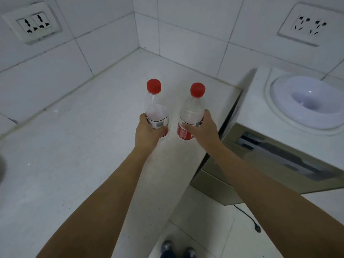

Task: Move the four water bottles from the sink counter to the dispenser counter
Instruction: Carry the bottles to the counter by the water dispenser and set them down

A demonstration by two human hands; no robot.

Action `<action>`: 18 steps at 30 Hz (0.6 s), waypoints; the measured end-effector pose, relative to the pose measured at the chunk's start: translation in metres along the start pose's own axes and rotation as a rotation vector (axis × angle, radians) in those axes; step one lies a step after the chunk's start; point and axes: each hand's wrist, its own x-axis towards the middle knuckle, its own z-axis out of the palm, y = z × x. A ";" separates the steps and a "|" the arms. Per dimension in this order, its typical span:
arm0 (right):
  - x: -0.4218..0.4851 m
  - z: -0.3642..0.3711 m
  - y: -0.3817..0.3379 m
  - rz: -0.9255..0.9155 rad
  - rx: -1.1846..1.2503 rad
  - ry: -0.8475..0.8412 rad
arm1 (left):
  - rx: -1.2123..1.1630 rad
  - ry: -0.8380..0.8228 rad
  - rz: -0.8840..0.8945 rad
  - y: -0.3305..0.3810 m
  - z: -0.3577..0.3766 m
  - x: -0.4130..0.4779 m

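Two clear water bottles with red caps and red-and-white labels stand upright side by side over a white counter (pixel 78 138) in a tiled corner. My left hand (pixel 148 131) grips the left bottle (pixel 156 108) around its label. My right hand (pixel 202 127) grips the right bottle (pixel 192 108) the same way. The bottles are a short gap apart. Whether their bases touch the counter is hidden by my hands. No other bottles are in view.
A white water dispenser (pixel 290 131) with an open round top socket stands right of the counter's end. Wall outlets sit at upper left (pixel 33 25) and upper right (pixel 309 25). A black cord and plug (pixel 256 229) lie on the tiled floor below, near my shoes (pixel 177 250).
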 end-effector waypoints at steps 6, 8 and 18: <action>0.019 0.004 -0.001 0.011 0.022 0.005 | -0.033 -0.012 0.042 0.002 0.007 0.019; 0.025 0.006 -0.001 0.016 0.029 0.007 | -0.040 -0.030 0.051 0.003 0.010 0.027; 0.056 0.004 0.002 0.027 0.032 0.030 | -0.041 -0.095 0.078 0.012 0.028 0.069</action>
